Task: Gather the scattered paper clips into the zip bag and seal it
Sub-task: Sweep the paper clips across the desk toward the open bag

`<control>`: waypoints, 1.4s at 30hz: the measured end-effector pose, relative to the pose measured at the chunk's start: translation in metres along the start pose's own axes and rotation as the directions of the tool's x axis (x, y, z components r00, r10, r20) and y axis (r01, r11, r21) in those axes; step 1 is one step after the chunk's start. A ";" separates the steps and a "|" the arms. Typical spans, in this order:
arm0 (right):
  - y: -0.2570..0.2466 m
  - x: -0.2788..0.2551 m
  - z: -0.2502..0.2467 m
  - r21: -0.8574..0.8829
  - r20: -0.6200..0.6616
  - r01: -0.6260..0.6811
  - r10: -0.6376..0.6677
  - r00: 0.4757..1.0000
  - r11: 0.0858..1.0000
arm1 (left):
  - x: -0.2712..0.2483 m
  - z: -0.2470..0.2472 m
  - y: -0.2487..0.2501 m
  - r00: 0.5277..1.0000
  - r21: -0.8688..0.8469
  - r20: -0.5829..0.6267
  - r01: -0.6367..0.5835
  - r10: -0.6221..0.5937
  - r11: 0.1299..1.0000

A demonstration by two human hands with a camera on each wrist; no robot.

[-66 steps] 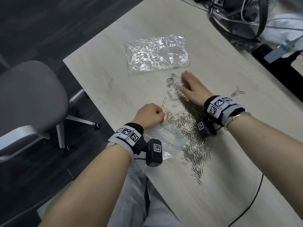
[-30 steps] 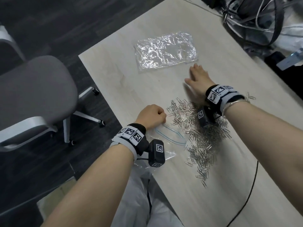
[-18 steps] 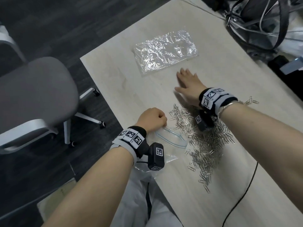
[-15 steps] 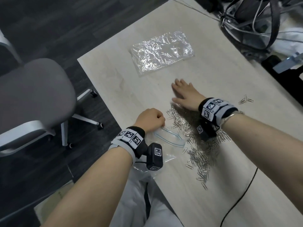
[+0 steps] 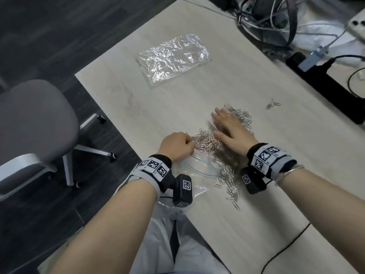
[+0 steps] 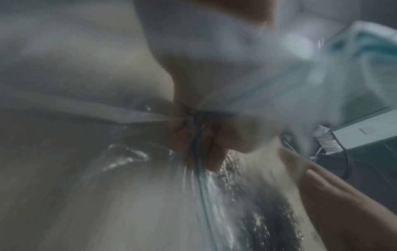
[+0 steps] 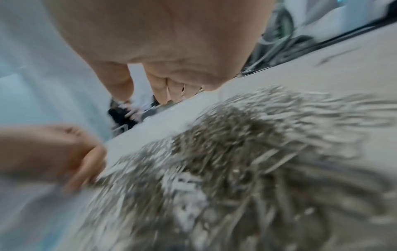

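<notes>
Zip bag [image 5: 199,171]: clear, blue zip line, lying at the table's [image 5: 256,76] near edge, lower part hanging off over the person's lap. Mouth open, facing the far side toward the clip pile; long axis runs from the near edge inward.
Left hand [image 5: 176,146]: fisted, fingers [image 6: 214,152] curled and pinching the bag's blue rim at its left end, holding the mouth up.
Right hand [image 5: 230,133]: flat, fingers straight and together, palm down on the paper clips [image 5: 207,143], holding nothing.
Paper clips: silver heap between both hands and at the bag mouth, a trail running along the bag's right side toward the near edge; a small stray cluster [image 5: 272,104] well apart toward the right edge.
Writing: only square black-and-white marker codes on the wristbands [image 5: 264,157]; no readable text.
Change: half a second ago the right hand lay farther out; now it is drawn in beside the left fist, and the heap is bunched tighter at the bag mouth.
Other: crinkled clear plastic sheet [image 5: 173,60] near the far left corner.
</notes>
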State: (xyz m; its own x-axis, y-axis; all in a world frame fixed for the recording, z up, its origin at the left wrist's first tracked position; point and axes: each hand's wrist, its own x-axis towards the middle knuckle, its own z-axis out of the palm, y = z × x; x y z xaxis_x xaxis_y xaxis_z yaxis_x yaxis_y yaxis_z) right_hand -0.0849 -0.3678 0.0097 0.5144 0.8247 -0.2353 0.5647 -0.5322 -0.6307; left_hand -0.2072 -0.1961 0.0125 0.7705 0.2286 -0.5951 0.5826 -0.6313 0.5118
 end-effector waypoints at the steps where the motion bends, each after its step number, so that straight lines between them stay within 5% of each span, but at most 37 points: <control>1: 0.005 -0.004 -0.009 0.087 -0.093 -0.045 0.054 0.994 0.995 | 0.000 0.002 0.001 1.000 0.005 -0.002 -0.004 0.004 1.000; 6: 0.052 -0.017 -0.041 0.234 -0.317 -0.275 0.341 0.885 0.932 | 0.004 0.008 0.004 0.998 0.031 -0.051 -0.023 0.025 0.999; 11: 0.105 -0.008 -0.055 0.235 -0.271 -0.576 0.622 0.735 0.783 | 0.006 0.008 0.004 0.999 0.039 -0.049 -0.008 0.010 0.999; 13: 0.105 -0.001 -0.051 0.173 -0.225 -0.585 0.610 0.760 0.792 | 0.006 0.008 0.003 0.999 0.040 -0.046 -0.001 0.002 0.999; 17: 0.073 0.018 -0.033 0.015 -0.082 -0.413 0.413 0.907 0.911 | 0.004 0.007 0.004 0.999 0.034 -0.041 -0.002 0.004 0.999; 21: 0.042 0.037 -0.019 -0.071 -0.001 -0.253 0.254 0.967 0.965 | 0.000 0.006 0.002 0.999 -0.004 -0.043 -0.011 0.011 1.000; 36: -0.016 -0.026 0.041 -0.121 0.239 0.015 0.015 0.971 0.993 | -0.022 0.016 -0.006 0.996 0.052 -0.039 -0.081 0.083 0.995; 39: -0.014 -0.039 0.040 -0.076 0.120 -0.003 0.012 0.993 0.997 | -0.028 0.019 -0.008 0.995 0.037 -0.026 -0.099 0.100 0.994; 42: 0.000 -0.048 0.026 -0.009 -0.095 -0.161 0.159 0.983 0.987 | -0.032 0.020 -0.009 0.993 0.030 -0.016 -0.120 0.120 0.992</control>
State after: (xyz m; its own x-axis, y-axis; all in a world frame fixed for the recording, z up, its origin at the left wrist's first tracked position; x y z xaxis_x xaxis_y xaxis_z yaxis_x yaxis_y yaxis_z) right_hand -0.1263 -0.4021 0.0014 0.6570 0.7072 -0.2613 0.4806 -0.6599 -0.5775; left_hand -0.2423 -0.2124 0.0150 0.8391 0.1629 -0.5190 0.4781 -0.6759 0.5609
